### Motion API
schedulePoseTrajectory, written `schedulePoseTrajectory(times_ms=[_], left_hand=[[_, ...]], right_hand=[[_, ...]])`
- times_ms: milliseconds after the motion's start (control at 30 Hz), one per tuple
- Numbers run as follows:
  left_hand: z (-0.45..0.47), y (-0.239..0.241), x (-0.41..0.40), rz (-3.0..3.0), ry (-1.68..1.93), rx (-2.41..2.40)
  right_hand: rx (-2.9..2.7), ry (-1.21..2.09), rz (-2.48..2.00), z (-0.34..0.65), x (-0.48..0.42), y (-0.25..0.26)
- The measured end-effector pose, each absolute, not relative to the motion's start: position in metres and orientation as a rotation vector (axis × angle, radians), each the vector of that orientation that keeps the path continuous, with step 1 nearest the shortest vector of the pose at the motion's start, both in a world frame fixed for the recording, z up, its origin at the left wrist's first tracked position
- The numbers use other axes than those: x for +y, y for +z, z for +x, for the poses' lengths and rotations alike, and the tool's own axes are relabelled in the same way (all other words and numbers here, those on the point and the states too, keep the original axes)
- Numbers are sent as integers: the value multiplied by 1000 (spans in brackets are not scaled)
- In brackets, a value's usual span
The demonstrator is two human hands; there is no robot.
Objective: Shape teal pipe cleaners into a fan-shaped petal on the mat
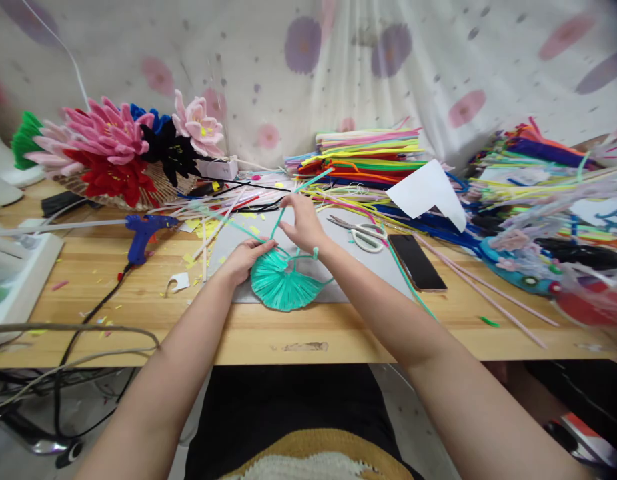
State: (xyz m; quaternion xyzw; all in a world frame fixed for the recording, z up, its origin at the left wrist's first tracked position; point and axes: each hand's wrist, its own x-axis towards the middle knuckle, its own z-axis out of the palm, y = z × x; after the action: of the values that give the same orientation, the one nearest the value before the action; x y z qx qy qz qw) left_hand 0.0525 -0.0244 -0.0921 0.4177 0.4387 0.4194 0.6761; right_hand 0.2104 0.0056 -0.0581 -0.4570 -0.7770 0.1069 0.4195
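Observation:
A teal fan-shaped piece [287,287], made of pipe cleaners laid side by side, lies over the front of a grey mat [388,277]. At its upper left edge my left hand [248,259] is closed, thumb against fingers, pinching the piece. Just above and to the right, my right hand [304,221] grips a teal pipe cleaner [277,225] that rises from the piece, its free end pointing to the upper right. The fingertips of my right hand are partly hidden. Scissors with white handles [367,237] lie on the mat to the right of my right hand.
A blue glue gun [142,237] and its black cord lie at left, before fuzzy flowers [111,130]. Bundles of coloured pipe cleaners [368,153] are stacked at the back. A phone [417,262], a white paper piece [428,193] and loose pink stems [488,293] lie at right.

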Motion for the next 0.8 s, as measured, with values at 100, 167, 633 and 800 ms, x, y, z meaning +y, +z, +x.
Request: schedulePoseTrajectory(times_ms=[100, 167, 633, 800], left_hand=[[52, -92, -23, 951, 977, 989], [53, -93, -22, 949, 1021, 998], [57, -99, -19, 990, 1233, 1116], [57, -102, -17, 971, 1279, 1138]], right_hand=[[-1793, 383, -1309, 217, -8, -67], [-1871, 519, -1399, 222, -16, -75], [-2184, 394, -1619, 217, -25, -98], [-2243, 363, -1600, 215, -25, -96]])
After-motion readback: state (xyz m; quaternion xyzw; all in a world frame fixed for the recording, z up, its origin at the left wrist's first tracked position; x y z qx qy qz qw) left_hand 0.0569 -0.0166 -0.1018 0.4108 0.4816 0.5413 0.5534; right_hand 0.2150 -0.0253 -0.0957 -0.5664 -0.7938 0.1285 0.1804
